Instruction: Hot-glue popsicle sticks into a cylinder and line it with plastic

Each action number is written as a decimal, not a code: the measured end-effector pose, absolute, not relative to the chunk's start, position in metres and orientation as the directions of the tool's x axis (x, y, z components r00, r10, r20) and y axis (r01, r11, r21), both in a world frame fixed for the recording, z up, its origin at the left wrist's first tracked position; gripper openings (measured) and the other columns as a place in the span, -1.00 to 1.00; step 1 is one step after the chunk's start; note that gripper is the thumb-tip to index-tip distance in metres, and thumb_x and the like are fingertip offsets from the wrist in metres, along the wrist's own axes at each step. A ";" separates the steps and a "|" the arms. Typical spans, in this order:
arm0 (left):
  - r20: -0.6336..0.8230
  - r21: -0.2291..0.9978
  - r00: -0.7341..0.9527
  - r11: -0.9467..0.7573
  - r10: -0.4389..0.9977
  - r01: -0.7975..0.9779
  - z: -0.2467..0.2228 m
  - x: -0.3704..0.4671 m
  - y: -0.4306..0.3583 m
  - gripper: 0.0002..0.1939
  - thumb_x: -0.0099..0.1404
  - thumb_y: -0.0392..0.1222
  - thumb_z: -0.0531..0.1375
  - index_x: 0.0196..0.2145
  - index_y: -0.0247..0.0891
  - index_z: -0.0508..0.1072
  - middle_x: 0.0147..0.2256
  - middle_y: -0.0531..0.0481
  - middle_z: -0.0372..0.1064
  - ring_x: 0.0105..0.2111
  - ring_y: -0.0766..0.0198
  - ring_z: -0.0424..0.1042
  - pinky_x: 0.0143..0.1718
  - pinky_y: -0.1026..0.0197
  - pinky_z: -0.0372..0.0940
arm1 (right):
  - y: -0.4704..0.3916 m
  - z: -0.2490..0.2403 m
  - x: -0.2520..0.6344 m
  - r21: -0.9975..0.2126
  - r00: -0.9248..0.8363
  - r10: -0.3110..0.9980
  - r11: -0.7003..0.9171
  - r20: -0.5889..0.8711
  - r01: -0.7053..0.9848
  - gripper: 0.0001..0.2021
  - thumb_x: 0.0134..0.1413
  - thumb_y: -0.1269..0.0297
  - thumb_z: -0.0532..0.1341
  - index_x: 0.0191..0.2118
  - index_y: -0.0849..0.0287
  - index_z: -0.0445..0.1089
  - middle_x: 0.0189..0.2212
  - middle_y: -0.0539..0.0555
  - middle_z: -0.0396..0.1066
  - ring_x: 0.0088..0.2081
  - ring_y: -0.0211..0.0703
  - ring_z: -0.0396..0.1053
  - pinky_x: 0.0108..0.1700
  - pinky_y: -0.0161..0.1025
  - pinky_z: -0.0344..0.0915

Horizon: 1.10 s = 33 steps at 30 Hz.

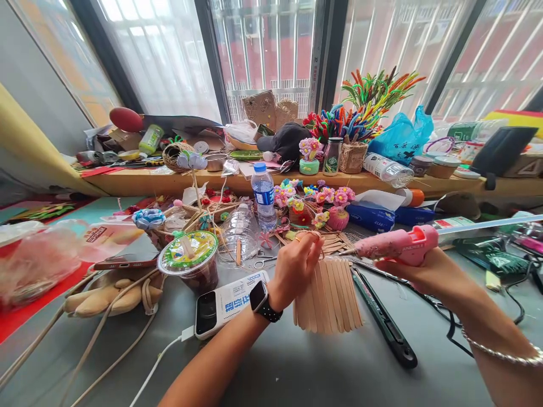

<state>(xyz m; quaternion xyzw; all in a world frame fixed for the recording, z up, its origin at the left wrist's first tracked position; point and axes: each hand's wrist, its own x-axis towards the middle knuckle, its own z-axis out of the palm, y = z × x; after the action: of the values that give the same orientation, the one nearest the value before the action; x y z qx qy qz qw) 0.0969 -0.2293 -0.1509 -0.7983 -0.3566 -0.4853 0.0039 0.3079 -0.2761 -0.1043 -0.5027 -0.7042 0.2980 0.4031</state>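
The left hand's [294, 263] fingers are pinched together, seemingly on a thin brown strand [313, 233]; the right hand's [418, 268] fingers are wrapped round a pink glue gun [394, 246], its nozzle pointing towards the left fingers, near but apart from them. Just below the left fingers, and partly behind that hand, is the panel [328, 299], a row of sticks side by side; whether its top edge touches the fingers cannot be told.

The row looks already assembled, its lower ends slightly uneven; the strand at its upper edge seems the part in hand, not yet fixed down; whether any glue is on it is too small to see, and how much more is left cannot be judged.

Right of the panel, below the right fingers, a black cutter [386, 322] lies on the surface [297, 373]; beyond the left fingers are loose sticks [337, 243]; to their left lie scissors [263, 263], and farther left stands a lidded cup [189, 263]; farther beyond are a bottle [263, 200] and yarn flowers [333, 195].
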 end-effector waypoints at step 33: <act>0.749 0.362 0.282 -0.727 0.599 0.584 -0.151 0.097 -0.232 -0.79 0.31 -0.19 -0.08 -0.40 -0.29 0.27 -0.47 0.01 0.34 -0.53 0.37 0.35 -0.48 0.33 0.20 | -0.273 -0.115 0.302 -0.872 0.020 0.990 0.116 0.143 0.476 -0.70 -0.12 0.22 0.17 -0.18 0.07 0.41 -0.56 0.00 0.41 -0.61 -0.30 0.27 -0.72 -0.44 0.10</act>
<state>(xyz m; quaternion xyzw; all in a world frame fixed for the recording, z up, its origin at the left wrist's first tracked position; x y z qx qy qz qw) 0.0971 -0.2320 -0.1505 -0.8005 -0.3696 -0.4717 -0.0082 0.3017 -0.2730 -0.1150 -0.5857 -0.6255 0.3142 0.4085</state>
